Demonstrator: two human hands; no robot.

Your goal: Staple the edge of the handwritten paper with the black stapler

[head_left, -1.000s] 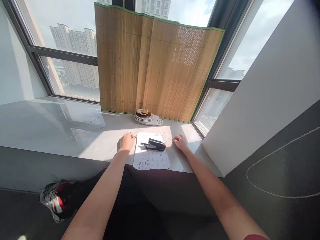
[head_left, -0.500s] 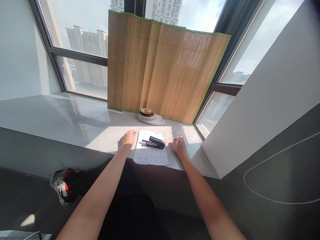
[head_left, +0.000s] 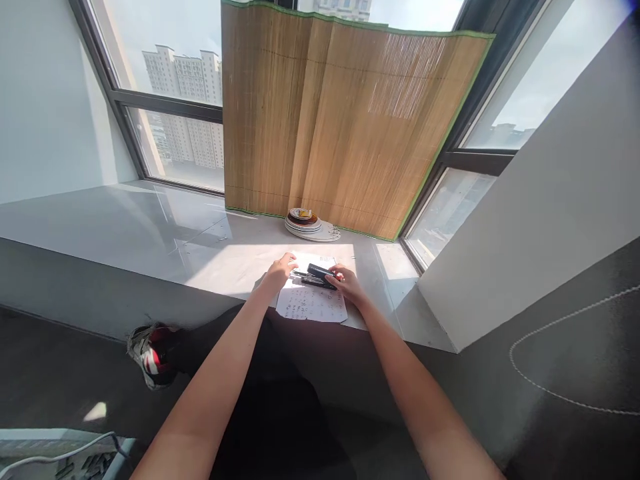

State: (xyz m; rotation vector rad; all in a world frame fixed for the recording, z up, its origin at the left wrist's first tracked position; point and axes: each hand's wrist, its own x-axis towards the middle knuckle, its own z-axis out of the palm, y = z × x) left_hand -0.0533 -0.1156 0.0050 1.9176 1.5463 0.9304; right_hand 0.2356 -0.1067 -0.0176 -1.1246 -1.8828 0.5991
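A handwritten sheet of paper (head_left: pixel 305 307) lies on the window sill with a black stapler (head_left: pixel 319 271) on it. The stapler has a bit of red at its right end. Slim black pens (head_left: pixel 311 281) lie beside the stapler, partly overlapped by it. My right hand (head_left: pixel 347 283) is closed around the stapler's right end, thumb on the near side and fingers on the far side. At the paper's upper left edge is my left hand (head_left: pixel 281 272), its fingers stretched toward the pen tips and slightly apart, with nothing seen in them.
Stacked plates (head_left: pixel 304 223) stand behind the paper, by a bamboo mat (head_left: pixel 345 120) leaning against the window. A white wall (head_left: pixel 480 220) bounds the right side. At lower left is a bin (head_left: pixel 60 437) with a cable; a looped cord (head_left: pixel 540 393) hangs at right.
My right hand has moved left from the bare sill and taken hold of the stapler. My left hand has come to the paper's edge with its fingers uncurled. The view has shifted slightly.
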